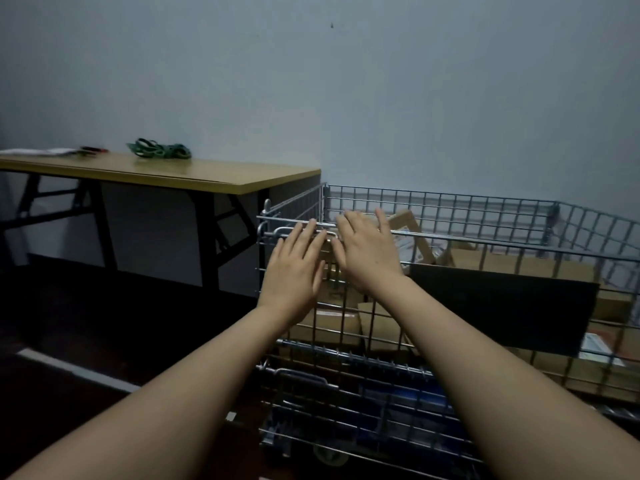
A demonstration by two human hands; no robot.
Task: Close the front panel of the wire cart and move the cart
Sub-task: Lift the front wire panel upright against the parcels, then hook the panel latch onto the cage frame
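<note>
A grey wire cart (450, 206) stands in front of me against the wall, filled with cardboard boxes. Its front panel (485, 237) is upright, its top bar running from the left corner to the right. My left hand (294, 268) is flat, fingers spread, with the fingertips on the metal latch handle (280, 232) at the panel's upper left corner. Just to its right, my right hand (363, 251) is also flat with fingers apart, resting over the top bar. Neither hand grips anything.
A wooden folding table (207, 174) with black legs stands left of the cart, almost touching its corner, with a green coil of cord (159, 148) on top. A black board (502, 306) leans inside the cart. The dark floor lies to the left.
</note>
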